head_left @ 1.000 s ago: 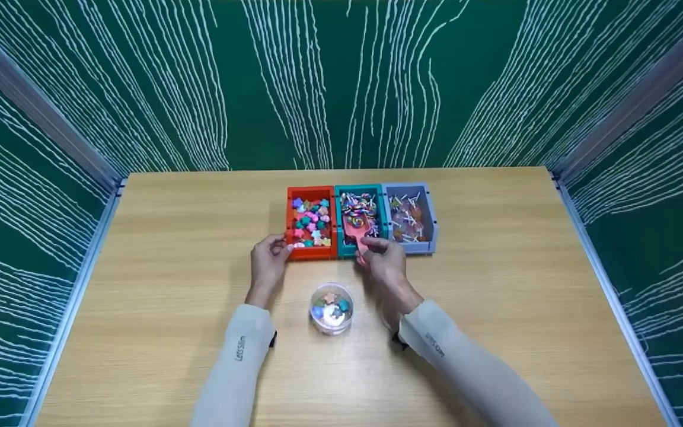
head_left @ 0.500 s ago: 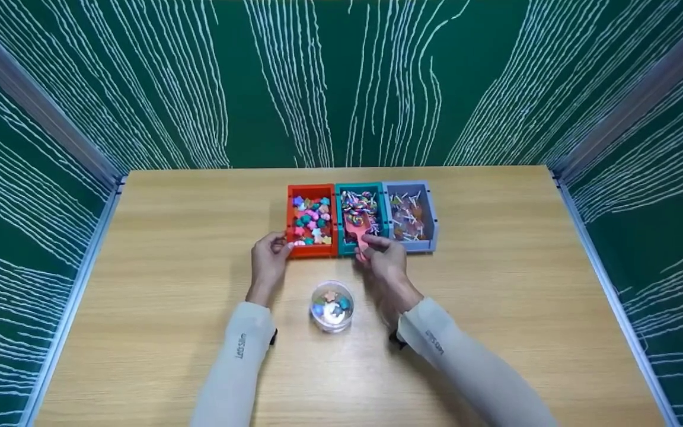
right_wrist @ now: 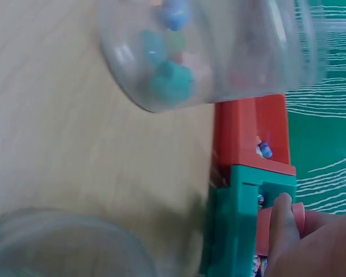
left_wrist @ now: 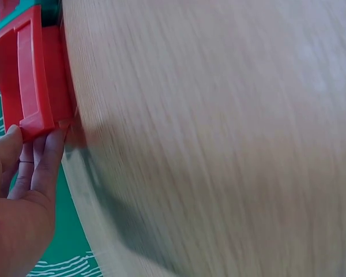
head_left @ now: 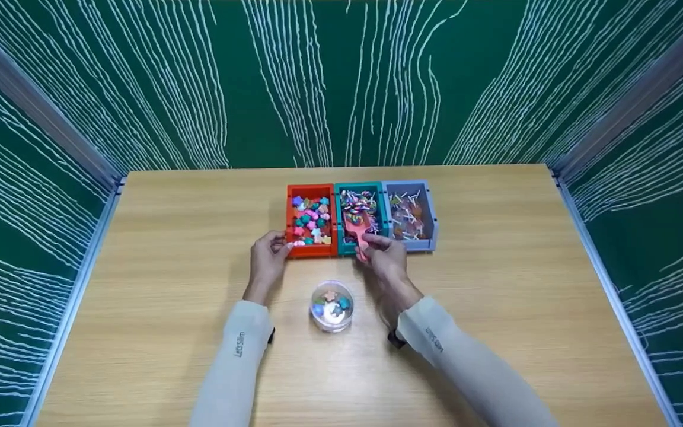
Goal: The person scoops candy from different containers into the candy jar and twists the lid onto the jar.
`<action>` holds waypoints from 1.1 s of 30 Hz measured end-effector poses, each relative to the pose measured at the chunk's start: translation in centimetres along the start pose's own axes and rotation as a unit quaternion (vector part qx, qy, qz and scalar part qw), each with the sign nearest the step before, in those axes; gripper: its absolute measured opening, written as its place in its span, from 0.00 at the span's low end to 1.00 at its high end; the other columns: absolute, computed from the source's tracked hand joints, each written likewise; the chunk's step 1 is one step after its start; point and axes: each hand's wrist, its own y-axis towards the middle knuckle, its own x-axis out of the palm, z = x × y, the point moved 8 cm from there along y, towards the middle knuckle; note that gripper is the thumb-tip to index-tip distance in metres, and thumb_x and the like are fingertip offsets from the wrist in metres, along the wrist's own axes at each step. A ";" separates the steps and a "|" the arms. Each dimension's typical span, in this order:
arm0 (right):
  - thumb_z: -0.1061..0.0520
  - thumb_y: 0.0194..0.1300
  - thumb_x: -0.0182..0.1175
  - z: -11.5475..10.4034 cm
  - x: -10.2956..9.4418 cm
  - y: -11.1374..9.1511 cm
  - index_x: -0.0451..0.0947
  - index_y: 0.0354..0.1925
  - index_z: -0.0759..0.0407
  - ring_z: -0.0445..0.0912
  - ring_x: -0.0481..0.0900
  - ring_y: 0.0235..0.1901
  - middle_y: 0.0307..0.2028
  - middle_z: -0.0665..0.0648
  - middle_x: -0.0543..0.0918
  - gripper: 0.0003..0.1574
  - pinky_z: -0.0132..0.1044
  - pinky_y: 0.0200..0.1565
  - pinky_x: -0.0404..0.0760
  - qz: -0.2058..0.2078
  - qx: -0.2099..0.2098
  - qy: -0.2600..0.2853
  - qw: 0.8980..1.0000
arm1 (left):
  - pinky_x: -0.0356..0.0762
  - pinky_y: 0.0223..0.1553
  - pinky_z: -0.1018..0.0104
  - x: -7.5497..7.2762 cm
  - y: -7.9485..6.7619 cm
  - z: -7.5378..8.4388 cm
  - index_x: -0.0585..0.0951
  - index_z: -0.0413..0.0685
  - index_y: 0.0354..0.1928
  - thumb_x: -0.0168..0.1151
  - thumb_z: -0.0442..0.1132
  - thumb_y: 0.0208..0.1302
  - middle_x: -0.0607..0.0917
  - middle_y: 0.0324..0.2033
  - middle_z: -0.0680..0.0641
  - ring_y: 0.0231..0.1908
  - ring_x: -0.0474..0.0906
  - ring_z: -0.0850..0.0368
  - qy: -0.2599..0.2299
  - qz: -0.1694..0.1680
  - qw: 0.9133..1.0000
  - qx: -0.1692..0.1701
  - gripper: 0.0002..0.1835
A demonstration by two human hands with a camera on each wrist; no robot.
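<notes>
My left hand [head_left: 267, 261] grips the near left corner of a red bin [head_left: 312, 251], thumb on one side of the corner and fingers on the other in the left wrist view. Colourful star-shaped pieces [head_left: 312, 224] fill that bin. Between my right hand's [head_left: 388, 261] thumb and fingers is the handle of a pink scoop [head_left: 358, 228]. Its bowl is inside the teal bin [head_left: 344, 250], among swirl lollipops [head_left: 358, 203], and one swirl lollipop lies in the bowl. The clear jar [head_left: 331, 323], holding several star pieces, stands between my forearms.
A grey-blue bin [head_left: 432, 234] of white-stick lollipops [head_left: 408, 219] adjoins the teal bin on the right. Another clear round container [right_wrist: 63, 242] shows partly in the right wrist view. Green walls [head_left: 341, 89] with white lines enclose the wooden table [head_left: 169, 267].
Almost nothing differs. Both hands keep their places, the left on the red bin and the right on the scoop; the view has shifted very slightly.
</notes>
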 end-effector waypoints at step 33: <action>0.75 0.59 0.58 -6.3 1.5 -0.9 0.90 0.44 0.68 0.54 0.88 0.47 0.45 0.64 0.91 0.19 0.48 0.49 0.87 -0.011 -0.257 -0.379 0.889 | 0.85 0.52 0.56 0.1 0.4 -0.2 0.83 0.25 0.53 0.66 0.22 0.68 0.87 0.44 0.31 0.45 0.85 0.41 0.005 -0.023 0.999 -0.023 0.13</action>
